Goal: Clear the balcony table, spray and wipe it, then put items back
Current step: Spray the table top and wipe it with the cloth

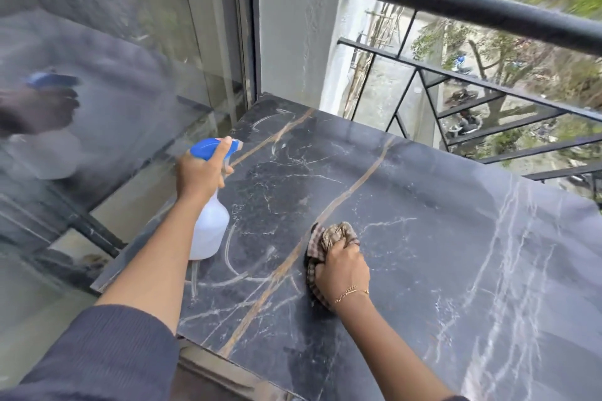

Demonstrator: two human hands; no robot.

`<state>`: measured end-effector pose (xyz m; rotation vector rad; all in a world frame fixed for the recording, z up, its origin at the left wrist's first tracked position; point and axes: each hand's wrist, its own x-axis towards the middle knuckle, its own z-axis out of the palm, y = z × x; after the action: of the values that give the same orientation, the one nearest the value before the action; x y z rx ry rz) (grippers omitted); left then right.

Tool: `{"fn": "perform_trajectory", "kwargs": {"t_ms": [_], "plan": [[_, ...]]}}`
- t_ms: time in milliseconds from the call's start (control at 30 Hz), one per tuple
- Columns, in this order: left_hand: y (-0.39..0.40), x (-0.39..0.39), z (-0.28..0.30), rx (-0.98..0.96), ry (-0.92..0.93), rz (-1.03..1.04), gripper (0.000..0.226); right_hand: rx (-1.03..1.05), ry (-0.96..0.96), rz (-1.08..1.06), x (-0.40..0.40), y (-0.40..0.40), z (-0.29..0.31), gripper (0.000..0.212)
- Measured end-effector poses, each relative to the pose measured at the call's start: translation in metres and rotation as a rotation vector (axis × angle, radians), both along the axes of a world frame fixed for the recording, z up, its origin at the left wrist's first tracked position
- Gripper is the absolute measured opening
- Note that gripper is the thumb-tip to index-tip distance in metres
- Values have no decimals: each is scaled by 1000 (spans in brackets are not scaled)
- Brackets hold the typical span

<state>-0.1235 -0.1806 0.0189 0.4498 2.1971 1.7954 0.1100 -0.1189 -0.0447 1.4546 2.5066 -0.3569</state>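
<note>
The balcony table point(423, 205) has a dark marble top with white and tan veins. My left hand point(198, 172) grips the neck of a white spray bottle point(210, 228) with a blue trigger head, held over the table's left side with the nozzle pointing toward the far edge. My right hand point(342, 270) grips a bunched checked brown cloth point(332, 238) and presses it onto the marble near the middle front.
A glass door point(114, 58) runs along the left, reflecting my hand and bottle. A grey wall corner point(293, 26) stands behind the table. A black metal railing point(472, 6) borders the far right side, with the street far below.
</note>
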Motion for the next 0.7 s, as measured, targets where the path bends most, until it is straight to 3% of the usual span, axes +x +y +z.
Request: {"fn": "perform_trajectory", "kwargs": {"t_ms": [267,400,533,700], "plan": [[1,-15,-7,35,-34,20,23,-57,81,295,-118,-10,-3,54],[-2,-19,-4,11,-101,105,22,-288,186,425,-162,11,11,48],[-20,-17,6,-43,-111,95,31,-524,421,183,-154,39,23,46],[-48,4,11,-228,-117,-73,28,-817,836,-258,-105,51,30,24]]}}
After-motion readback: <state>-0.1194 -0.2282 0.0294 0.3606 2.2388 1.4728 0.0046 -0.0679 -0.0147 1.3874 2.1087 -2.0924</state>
